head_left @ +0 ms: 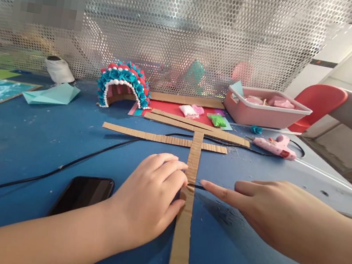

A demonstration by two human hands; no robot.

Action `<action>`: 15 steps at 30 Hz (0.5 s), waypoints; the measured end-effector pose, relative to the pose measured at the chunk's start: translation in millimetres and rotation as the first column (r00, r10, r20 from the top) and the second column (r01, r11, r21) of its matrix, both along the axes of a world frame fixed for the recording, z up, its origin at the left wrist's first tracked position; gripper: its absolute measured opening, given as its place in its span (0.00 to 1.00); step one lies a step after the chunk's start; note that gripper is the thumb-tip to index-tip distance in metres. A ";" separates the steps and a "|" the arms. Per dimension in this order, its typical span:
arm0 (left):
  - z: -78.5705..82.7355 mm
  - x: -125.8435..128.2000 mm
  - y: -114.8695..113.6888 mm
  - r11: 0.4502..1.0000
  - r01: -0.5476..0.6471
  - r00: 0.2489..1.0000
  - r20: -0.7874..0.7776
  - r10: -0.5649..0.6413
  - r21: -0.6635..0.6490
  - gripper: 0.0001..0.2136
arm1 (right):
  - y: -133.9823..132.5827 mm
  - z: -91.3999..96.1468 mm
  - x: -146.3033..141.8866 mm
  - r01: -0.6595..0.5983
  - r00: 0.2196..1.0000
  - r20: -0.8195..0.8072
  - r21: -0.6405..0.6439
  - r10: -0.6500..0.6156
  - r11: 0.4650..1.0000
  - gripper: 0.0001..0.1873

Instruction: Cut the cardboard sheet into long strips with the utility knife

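Note:
A long strip of corrugated cardboard [182, 241] runs away from me along the blue table. My left hand [154, 200] is curled against its left edge, fingertips and thumb touching the cardboard. Across the strip at that spot lies the thin, dark, blade-like end of a tool [199, 187]. My right hand [260, 209] grips this tool, index finger stretched along it and the other fingers folded under; its handle is hidden, so its exact kind cannot be told. Beyond my hands, a shorter cardboard strip [148, 136] lies crosswise under the long one.
A phone [84, 193] lies beside my left forearm, and a black cable [65, 166] crosses the table. Farther back are more cardboard strips [229, 136], a pink glue gun [276, 145], a decorated arch [125, 83], clay packets [216, 120] and a pink basket [263, 113].

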State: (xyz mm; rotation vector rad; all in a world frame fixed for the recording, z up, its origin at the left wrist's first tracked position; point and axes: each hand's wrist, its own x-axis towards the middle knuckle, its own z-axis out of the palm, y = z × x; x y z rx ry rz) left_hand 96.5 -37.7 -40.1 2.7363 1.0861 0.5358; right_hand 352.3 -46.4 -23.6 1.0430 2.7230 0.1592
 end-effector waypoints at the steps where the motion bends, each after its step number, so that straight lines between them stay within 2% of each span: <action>1: 2.4 -1.0 -0.1 1.000 0.028 0.999 -0.028 -0.028 0.002 0.06 | 0.6 0.5 0.2 -0.012 1.000 0.013 0.021 0.012 1.000 0.50; 4: 7.0 -4.7 0.2 0.994 0.104 0.985 -0.131 -0.108 -0.041 0.08 | 1.1 7.2 -3.1 -0.063 0.997 0.051 0.084 0.058 0.994 0.50; 7: 6.2 -9.5 0.6 0.990 0.124 0.969 -0.207 -0.136 -0.074 0.13 | -0.5 21.3 -13.3 -0.073 0.992 0.113 0.133 0.058 0.988 0.49; 11: 3.0 -15.8 0.2 0.989 0.132 0.948 -0.283 -0.143 -0.060 0.19 | -2.1 39.4 -29.6 -0.029 0.961 0.275 0.111 -0.003 0.993 0.50; 15: 6.4 -17.7 -1.1 0.986 0.129 0.932 -0.327 -0.158 -0.109 0.21 | -0.6 44.1 -36.6 -0.036 0.959 0.284 0.098 0.007 0.995 0.47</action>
